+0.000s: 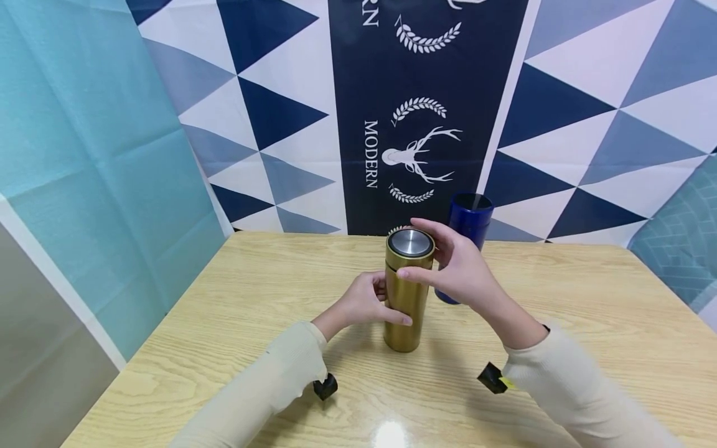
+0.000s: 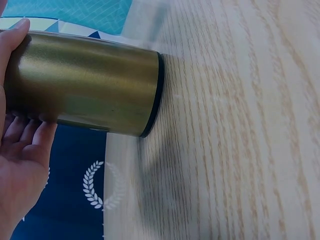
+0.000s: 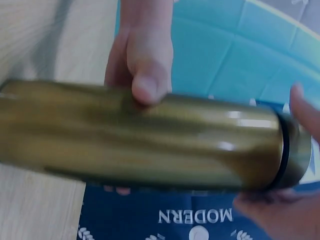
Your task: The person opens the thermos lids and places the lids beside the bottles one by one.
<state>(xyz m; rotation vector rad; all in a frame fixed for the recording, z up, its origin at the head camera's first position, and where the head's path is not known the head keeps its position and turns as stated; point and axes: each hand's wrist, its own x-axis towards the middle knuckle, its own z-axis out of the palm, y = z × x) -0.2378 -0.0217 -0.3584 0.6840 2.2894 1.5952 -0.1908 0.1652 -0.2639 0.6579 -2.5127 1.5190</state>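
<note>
A gold thermos flask (image 1: 404, 302) with a silver-topped lid (image 1: 411, 242) is held upright at the middle of the table. My left hand (image 1: 364, 302) grips its body from the left, thumb across the front. Around the top is my right hand (image 1: 456, 261), its thumb in front near the lid seam and its fingers behind the lid. In the right wrist view the flask (image 3: 150, 137) is blurred, with the right hand (image 3: 287, 215) at its lid end. The left wrist view shows the flask's black base rim (image 2: 159, 95) close to the tabletop; contact is hard to judge.
Behind the right hand stands a blue thermos (image 1: 472, 221) with a dark round top, partly hidden. The wooden table (image 1: 252, 298) reaches back to a patterned cloth (image 1: 297, 124). A teal cloth (image 1: 101, 137) hangs along the left side.
</note>
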